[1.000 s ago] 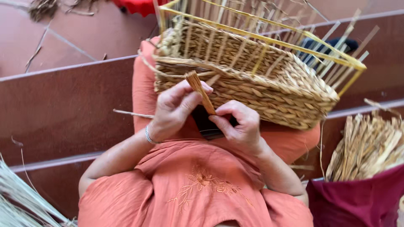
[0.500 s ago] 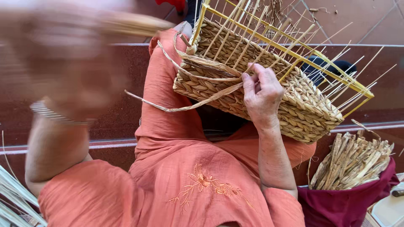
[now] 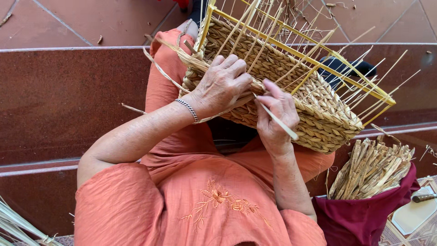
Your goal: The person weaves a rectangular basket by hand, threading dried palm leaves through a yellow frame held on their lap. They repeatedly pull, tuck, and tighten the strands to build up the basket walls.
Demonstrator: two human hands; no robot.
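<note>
Half-woven straw basket [image 3: 291, 86] on a yellow wire frame [image 3: 318, 48] rests tilted on the lap, centre to 2 o'clock of the view. Left hand [image 3: 221, 86], fingers curled, presses down on the braided wall and pins a flat straw strand [image 3: 168, 75] trailing out toward 9 o'clock. Right hand [image 3: 275, 120], at 4 o'clock of the left, pinches a thin pale stick [image 3: 280, 122] against the weave. Loose uprights fan toward 1 o'clock. Bundle of dried straw [image 3: 371, 166] in a maroon cloth bag [image 3: 364, 214] at 4 o'clock.
</note>
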